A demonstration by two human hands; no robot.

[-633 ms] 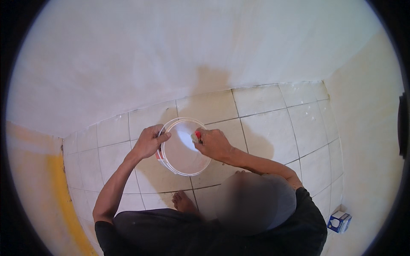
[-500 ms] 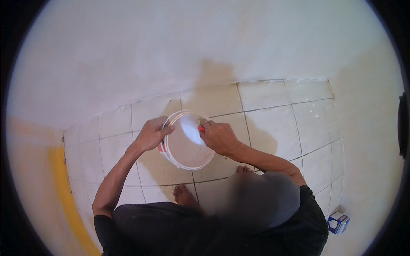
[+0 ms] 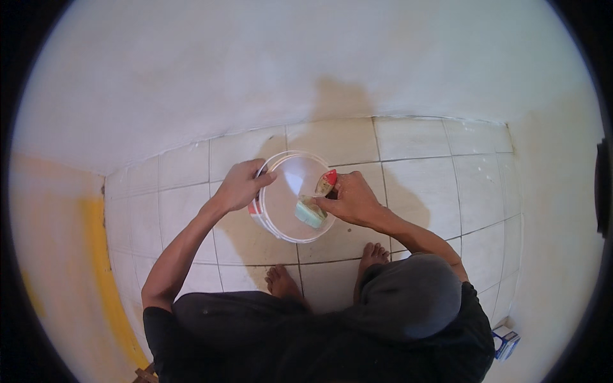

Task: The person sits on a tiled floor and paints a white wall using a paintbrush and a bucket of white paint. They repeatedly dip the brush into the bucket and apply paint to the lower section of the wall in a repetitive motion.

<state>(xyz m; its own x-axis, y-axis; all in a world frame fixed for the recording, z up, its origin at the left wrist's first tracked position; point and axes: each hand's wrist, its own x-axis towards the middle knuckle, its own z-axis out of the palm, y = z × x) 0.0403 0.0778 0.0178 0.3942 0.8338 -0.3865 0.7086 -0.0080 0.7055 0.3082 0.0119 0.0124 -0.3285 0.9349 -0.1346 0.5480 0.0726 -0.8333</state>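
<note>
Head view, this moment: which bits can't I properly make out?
All in the head view:
Left hand: most fingertips, hidden behind the hand itself and the bucket.
Brush: part of its handle, covered by the right hand.
Dark object, far right: its full shape, lost in the picture's black rim.
Brown object, lower left: cut off by the bottom edge.
</note>
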